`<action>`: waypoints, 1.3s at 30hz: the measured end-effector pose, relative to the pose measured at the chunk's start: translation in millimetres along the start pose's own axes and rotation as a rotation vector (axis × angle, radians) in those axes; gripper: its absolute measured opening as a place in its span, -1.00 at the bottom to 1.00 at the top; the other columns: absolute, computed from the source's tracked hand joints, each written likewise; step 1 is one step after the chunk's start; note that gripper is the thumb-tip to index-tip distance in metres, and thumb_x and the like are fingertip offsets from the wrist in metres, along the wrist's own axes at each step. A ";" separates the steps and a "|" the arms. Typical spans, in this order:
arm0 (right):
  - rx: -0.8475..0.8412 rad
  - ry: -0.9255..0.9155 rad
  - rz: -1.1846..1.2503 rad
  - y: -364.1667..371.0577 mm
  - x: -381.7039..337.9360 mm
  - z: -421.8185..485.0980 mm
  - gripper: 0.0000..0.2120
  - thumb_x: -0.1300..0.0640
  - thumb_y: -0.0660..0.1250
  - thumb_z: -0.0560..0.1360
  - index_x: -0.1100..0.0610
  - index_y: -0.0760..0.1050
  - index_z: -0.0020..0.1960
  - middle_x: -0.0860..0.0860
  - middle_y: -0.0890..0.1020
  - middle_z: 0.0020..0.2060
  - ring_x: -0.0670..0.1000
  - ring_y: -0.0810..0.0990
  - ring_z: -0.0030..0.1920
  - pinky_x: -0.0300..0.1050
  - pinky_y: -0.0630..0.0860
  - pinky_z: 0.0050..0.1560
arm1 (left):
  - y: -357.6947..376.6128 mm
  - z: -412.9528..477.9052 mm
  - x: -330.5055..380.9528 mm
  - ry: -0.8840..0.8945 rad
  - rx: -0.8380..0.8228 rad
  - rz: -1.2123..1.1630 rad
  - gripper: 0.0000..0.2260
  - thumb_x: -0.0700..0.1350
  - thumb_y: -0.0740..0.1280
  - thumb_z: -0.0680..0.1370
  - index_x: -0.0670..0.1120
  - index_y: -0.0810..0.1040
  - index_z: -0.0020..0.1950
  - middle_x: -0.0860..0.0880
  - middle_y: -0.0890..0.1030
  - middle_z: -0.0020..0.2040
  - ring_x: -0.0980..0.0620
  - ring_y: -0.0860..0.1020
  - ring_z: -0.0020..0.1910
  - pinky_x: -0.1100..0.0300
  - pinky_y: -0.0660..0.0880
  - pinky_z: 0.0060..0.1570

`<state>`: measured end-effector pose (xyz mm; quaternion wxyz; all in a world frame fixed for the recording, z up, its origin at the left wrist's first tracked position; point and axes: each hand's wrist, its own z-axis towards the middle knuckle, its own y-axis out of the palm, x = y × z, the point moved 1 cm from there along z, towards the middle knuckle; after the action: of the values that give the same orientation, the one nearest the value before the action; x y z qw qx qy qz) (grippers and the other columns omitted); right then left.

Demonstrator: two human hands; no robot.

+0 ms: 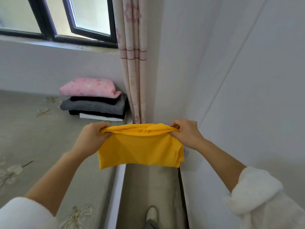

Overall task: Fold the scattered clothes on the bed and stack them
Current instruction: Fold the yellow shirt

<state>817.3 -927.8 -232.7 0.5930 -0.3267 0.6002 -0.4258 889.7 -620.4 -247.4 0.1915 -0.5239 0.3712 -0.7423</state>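
Both hands are raised in front of the person and each pinches one end of the yellow cloth [140,151]. We record the left hand [94,134] with fingers curled round the bunched left end of the top edge, thumb underneath. The right hand [186,134] grips the right end the same way, knuckles up. The hands are well apart, so the top edge is pulled taut between them.

The cloth is doubled over and hangs from that edge as a rough rectangle. In the picture it lies across the edge of the bed [33,138] and the strip of floor [148,187] beside it. We cannot tell whether its lower left corner touches the bed.

A stack [94,104] of folded clothes sits at the far corner of the bed, near the curtain [133,71]. From the top we see:
- a pink piece [87,87]
- a black layer [92,98]
- a grey piece [92,105]
- another black layer [99,114]
- a white piece [99,117] at the bottom

The stack is well apart from the cloth and from both hands.

The bed cover is grey-green with pale flowers. A window [57,19] with a dark frame stands above the bed, one pane swung inward. A white wall [247,80] runs along the right side. Both sleeves are white and pushed up the forearms, left [24,214] and right [254,194]. One shoe [151,215] shows on the floor at the bottom of the view.
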 end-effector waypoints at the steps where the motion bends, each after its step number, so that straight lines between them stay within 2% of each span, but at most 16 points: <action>1: -0.010 -0.028 0.016 0.1 1.3 27.1 -0.96 0.00 0.35 0.51 -0.07 0.51 -0.10 -0.12 0.57 -0.15 -0.04 0.52 -0.01 0.00 0.30 0.17 | -2.5 18.9 -6.2 -0.009 -0.011 0.000 -0.88 -0.15 0.38 0.52 0.08 0.55 -0.14 0.13 0.56 -0.30 0.18 0.50 -0.29 0.27 0.34 -0.34; 5: -0.093 -0.151 0.034 3.1 -2.7 128.8 -0.92 0.02 0.36 0.51 -0.10 0.47 -0.13 -0.14 0.56 -0.15 -0.05 0.51 -0.01 -0.02 0.26 0.16 | -15.1 91.9 -38.4 -0.085 -0.028 0.025 -0.91 -0.18 0.40 0.51 0.02 0.60 -0.09 0.00 0.62 -0.21 0.00 0.57 -0.20 0.21 0.42 -0.25; 8: -0.130 -0.219 0.029 11.7 -12.1 199.9 -0.96 0.02 0.36 0.51 -0.05 0.52 -0.09 -0.10 0.60 -0.11 -0.01 0.54 0.03 -0.03 0.23 0.16 | -27.6 143.9 -62.6 -0.118 0.015 0.082 -0.85 -0.26 0.38 0.51 -0.03 0.61 -0.01 0.02 0.60 -0.16 0.01 0.53 -0.17 0.29 0.37 -0.26; 11: -0.153 -0.270 0.050 27.5 -26.9 264.2 -0.93 0.02 0.35 0.52 0.01 0.54 -0.06 -0.07 0.62 -0.11 0.02 0.54 0.04 -0.10 0.20 0.14 | -43.8 191.3 -85.5 -0.153 0.072 0.152 -0.80 -0.33 0.33 0.51 -0.15 0.63 0.08 -0.02 0.59 -0.11 0.00 0.51 -0.12 0.19 0.34 -0.18; 13: -0.164 -0.290 0.080 38.2 -39.8 304.7 -0.92 0.02 0.36 0.51 0.01 0.55 -0.05 -0.05 0.63 -0.11 0.03 0.55 0.02 -0.10 0.27 0.16 | -55.8 219.2 -105.1 -0.186 0.109 0.166 -0.76 -0.38 0.29 0.50 -0.16 0.63 0.08 -0.04 0.58 -0.11 -0.06 0.52 -0.11 0.16 0.34 -0.15; 16: -0.161 -0.324 0.160 55.6 -62.9 364.1 -0.91 0.01 0.39 0.49 0.01 0.55 -0.06 -0.04 0.63 -0.16 0.03 0.57 -0.06 0.05 0.46 0.09 | -75.0 258.9 -138.8 -0.217 0.193 0.186 -0.66 -0.46 0.25 0.45 -0.16 0.63 0.09 -0.14 0.63 -0.03 -0.11 0.55 -0.05 0.13 0.37 -0.10; 19: -0.159 -0.370 0.217 71.7 -91.1 420.1 -0.87 0.04 0.40 0.48 0.09 0.57 -0.05 -0.01 0.62 -0.20 0.04 0.57 -0.13 0.06 0.51 -0.05 | -95.8 300.9 -175.7 -0.244 0.289 0.196 -0.61 -0.49 0.22 0.42 -0.18 0.62 0.12 -0.17 0.64 0.04 -0.11 0.55 0.01 0.14 0.36 -0.06; 22: -0.167 -0.389 0.264 88.7 -119.5 475.7 -0.88 0.05 0.39 0.48 0.11 0.57 -0.07 -0.01 0.62 -0.23 0.01 0.56 -0.17 -0.01 0.51 -0.14 | -115.9 347.8 -210.4 -0.259 0.375 0.193 -0.62 -0.48 0.18 0.44 -0.17 0.60 0.11 -0.12 0.61 -0.01 -0.12 0.52 -0.01 0.14 0.34 -0.07; 26: -0.173 -0.371 0.352 111.8 -153.5 542.9 -0.93 0.11 0.44 0.44 0.07 0.57 -0.18 -0.04 0.58 -0.36 -0.11 0.49 -0.33 -0.18 0.40 -0.28 | -142.6 405.6 -258.8 -0.293 0.454 0.163 -0.61 -0.44 0.13 0.44 -0.16 0.59 0.12 -0.05 0.55 -0.03 -0.03 0.45 -0.02 0.12 0.33 -0.06; 29: -0.213 -0.340 0.412 130.0 -171.8 586.2 -0.80 0.13 0.48 0.39 -0.09 0.50 -0.28 -0.11 0.55 -0.40 -0.18 0.46 -0.38 -0.30 0.37 -0.35 | -159.1 442.2 -294.6 -0.338 0.436 0.047 -0.65 -0.23 0.08 0.38 -0.07 0.61 -0.01 -0.09 0.59 -0.10 -0.07 0.48 -0.09 0.12 0.36 -0.13; 31: -0.233 -0.295 0.453 143.3 -178.5 610.8 -0.77 0.15 0.50 0.36 -0.11 0.50 -0.30 -0.09 0.60 -0.37 -0.13 0.51 -0.35 -0.16 0.45 -0.30 | -165.9 467.7 -312.4 -0.377 0.433 0.002 -0.70 -0.18 0.07 0.38 -0.03 0.59 -0.13 -0.13 0.58 -0.19 -0.08 0.46 -0.16 0.15 0.32 -0.21; 33: -0.245 -0.241 0.495 156.4 -182.1 633.3 -0.78 0.18 0.50 0.35 -0.07 0.52 -0.30 -0.03 0.62 -0.35 -0.07 0.52 -0.33 -0.06 0.48 -0.27 | -167.5 498.5 -327.0 -0.390 0.411 0.009 -0.71 -0.15 0.07 0.40 -0.06 0.59 -0.15 -0.14 0.57 -0.20 -0.08 0.44 -0.17 0.19 0.29 -0.26; 36: -0.246 -0.150 0.536 177.9 -181.4 665.0 -0.80 0.24 0.47 0.38 -0.03 0.53 -0.28 0.07 0.64 -0.30 -0.03 0.52 -0.30 0.00 0.49 -0.26 | -157.9 552.1 -355.1 -0.398 0.334 0.053 -0.70 -0.14 0.09 0.44 -0.11 0.61 -0.04 -0.13 0.58 -0.12 -0.06 0.45 -0.12 0.16 0.29 -0.24; 39: -0.222 -0.041 0.543 203.7 -172.0 695.0 -0.87 0.27 0.40 0.43 0.07 0.55 -0.22 0.15 0.62 -0.27 0.00 0.50 -0.27 -0.01 0.44 -0.28 | -134.6 600.6 -391.1 -0.425 0.261 0.114 -0.76 -0.22 0.17 0.56 -0.13 0.61 0.09 -0.16 0.60 0.03 -0.07 0.46 -0.05 0.12 0.35 -0.09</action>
<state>1542.7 -773.2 -295.4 0.6580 -0.2254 0.6965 -0.1765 1604.1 -479.9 -289.4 0.3728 -0.6173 0.2525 -0.6451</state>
